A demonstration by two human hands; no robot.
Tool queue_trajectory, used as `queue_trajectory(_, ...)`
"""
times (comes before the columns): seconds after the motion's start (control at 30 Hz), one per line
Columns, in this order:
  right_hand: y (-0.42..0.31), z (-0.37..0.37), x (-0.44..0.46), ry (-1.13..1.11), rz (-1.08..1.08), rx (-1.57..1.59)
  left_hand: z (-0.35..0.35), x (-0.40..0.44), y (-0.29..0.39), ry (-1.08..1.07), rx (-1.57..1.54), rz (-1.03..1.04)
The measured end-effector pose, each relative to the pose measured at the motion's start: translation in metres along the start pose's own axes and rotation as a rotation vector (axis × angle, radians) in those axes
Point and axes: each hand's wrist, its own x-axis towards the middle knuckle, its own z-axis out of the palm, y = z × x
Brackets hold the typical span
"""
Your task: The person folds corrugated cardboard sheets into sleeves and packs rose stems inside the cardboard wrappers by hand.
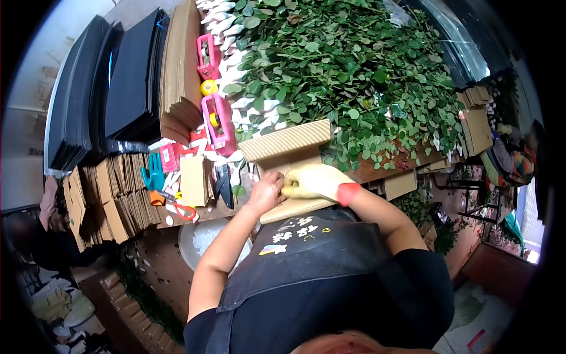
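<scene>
A folded piece of corrugated cardboard [286, 140] lies at the table's front edge, close to my apron. My bare left hand [268, 190] is over its left part, fingers bent inward. My right hand [313, 182], in a pale yellow glove with a red cuff, reaches in from the right. The fingertips of both hands meet above the cardboard's inner fold, closed together. What they pinch is too small and hidden to make out.
Leafy green stems [348, 71] cover the back of the table. Two pink tape dispensers [219, 124], red-handled scissors [186, 211], and a teal glove [154, 172] are on the left, with cardboard stacks [118, 200]. Another person's hand [48, 197] shows at far left.
</scene>
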Motion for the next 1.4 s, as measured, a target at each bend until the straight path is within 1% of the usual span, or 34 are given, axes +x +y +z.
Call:
queue_trajectory(0.03, -0.021, -0.024, -0.027, -0.073, -0.007, 0.201, -0.001, 0.001, 0.0, -0.018, 0.012, 0.002)
queue_trajectory(0.07, -0.004, -0.01, -0.03, -0.13, -0.084, 0.348, -0.002, 0.002, 0.001, -0.033, 0.02, 0.001)
queue_trajectory(0.1, -0.02, -0.024, -0.052, -0.122, -0.076, 0.337, -0.004, 0.003, 0.004, -0.045, 0.026, -0.003)
queue_trajectory(0.13, -0.011, -0.002, -0.053, -0.015, -0.172, 0.172, -0.01, 0.005, 0.009, -0.084, 0.013, -0.017)
queue_trajectory(0.17, 0.0, 0.021, -0.05, 0.094, -0.269, 0.007, -0.009, 0.005, 0.009, -0.077, 0.014, -0.013)
queue_trajectory(0.2, -0.006, 0.024, -0.044, -0.007, -0.178, 0.002, -0.008, 0.004, 0.009, -0.069, 0.017, -0.009)
queue_trajectory(0.3, -0.002, -0.001, -0.05, -0.121, -0.229, 0.364, -0.009, 0.003, 0.01, -0.072, 0.016, -0.031)
queue_trajectory(0.33, -0.004, -0.018, -0.051, -0.112, -0.324, 0.552, -0.006, 0.001, 0.006, -0.069, 0.026, -0.03)
queue_trajectory(0.37, -0.009, -0.04, -0.063, -0.035, -0.218, 0.721, -0.001, 0.0, 0.003, -0.066, 0.033, -0.035)
queue_trajectory(0.4, -0.01, -0.064, -0.059, 0.154, -0.271, 0.855, -0.01, 0.003, 0.014, -0.04, 0.022, -0.077)
queue_trajectory(0.43, 0.011, -0.074, -0.043, 0.421, -0.251, 0.717, -0.009, 0.003, 0.012, -0.037, 0.008, -0.073)
queue_trajectory(0.47, 0.019, -0.094, -0.027, 0.641, -0.254, 0.828, -0.006, 0.001, 0.009, -0.036, -0.008, -0.066)
queue_trajectory(0.5, 0.037, -0.111, -0.005, 0.82, -0.223, 0.802, -0.004, 0.0, 0.007, -0.035, -0.024, -0.059)
queue_trajectory(0.57, 0.091, -0.134, 0.049, 1.025, 0.119, 0.437, -0.001, 0.0, 0.008, -0.014, -0.038, -0.067)
queue_trajectory(0.6, 0.113, -0.146, 0.069, 1.037, 0.14, 0.136, 0.001, -0.001, 0.007, -0.01, -0.049, -0.074)
queue_trajectory(0.63, 0.157, -0.149, 0.101, 0.959, 0.111, -0.031, 0.001, -0.001, 0.006, -0.006, -0.059, -0.085)
queue_trajectory(0.7, 0.172, -0.147, 0.125, 0.845, 0.167, -0.623, 0.001, -0.001, 0.006, 0.029, -0.089, -0.084)
queue_trajectory(0.77, 0.196, -0.127, 0.151, 0.725, 0.234, -0.708, 0.0, -0.001, 0.007, 0.034, -0.107, -0.084)
queue_trajectory(0.8, 0.185, -0.133, 0.149, 0.65, 0.252, -0.801, -0.001, -0.001, 0.007, 0.051, -0.116, -0.07)
queue_trajectory(0.83, 0.172, -0.149, 0.149, 0.526, 0.315, -0.743, 0.0, -0.001, 0.006, 0.059, -0.117, -0.078)
queue_trajectory(0.9, 0.141, -0.191, 0.125, 0.481, 0.379, -0.293, 0.002, -0.003, 0.006, 0.071, -0.126, -0.088)
queue_trajectory(0.97, 0.167, -0.2, 0.11, 0.948, 0.218, -0.348, 0.002, -0.003, 0.005, 0.075, -0.118, -0.099)
queue_trajectory(1.03, 0.112, -0.218, 0.059, 1.215, -0.198, -0.828, 0.005, -0.002, 0.006, 0.07, -0.11, -0.108)
queue_trajectory(1.07, 0.108, -0.212, 0.051, 1.058, -0.165, -0.611, 0.006, -0.002, 0.005, 0.058, -0.101, -0.108)
queue_trajectory(1.1, 0.136, -0.201, 0.048, 0.89, -0.081, -0.497, 0.006, -0.003, 0.004, 0.04, -0.094, -0.102)
queue_trajectory(1.17, 0.156, -0.186, 0.028, 0.979, -0.152, -0.376, 0.004, -0.006, 0.002, 0.032, -0.094, -0.065)
queue_trajectory(1.2, 0.111, -0.191, -0.001, 1.054, -0.113, -0.321, 0.005, -0.005, -0.002, 0.027, -0.099, -0.062)
queue_trajectory(1.23, 0.095, -0.193, -0.019, 1.142, -0.161, -0.298, 0.009, -0.004, -0.002, 0.031, -0.109, -0.069)
queue_trajectory(1.3, 0.044, -0.175, -0.066, 1.256, -0.091, -0.512, 0.004, -0.004, 0.001, 0.028, -0.107, -0.066)
queue_trajectory(1.33, 0.046, -0.168, -0.081, 1.176, -0.174, -0.454, 0.001, -0.004, 0.002, 0.016, -0.126, -0.086)
queue_trajectory(1.37, 0.054, -0.152, -0.094, 1.048, -0.148, -0.204, -0.003, -0.003, 0.003, 0.005, -0.144, -0.101)
queue_trajectory(1.4, 0.072, -0.135, -0.104, 0.924, -0.186, -0.043, -0.013, -0.001, 0.01, -0.017, -0.269, -0.183)
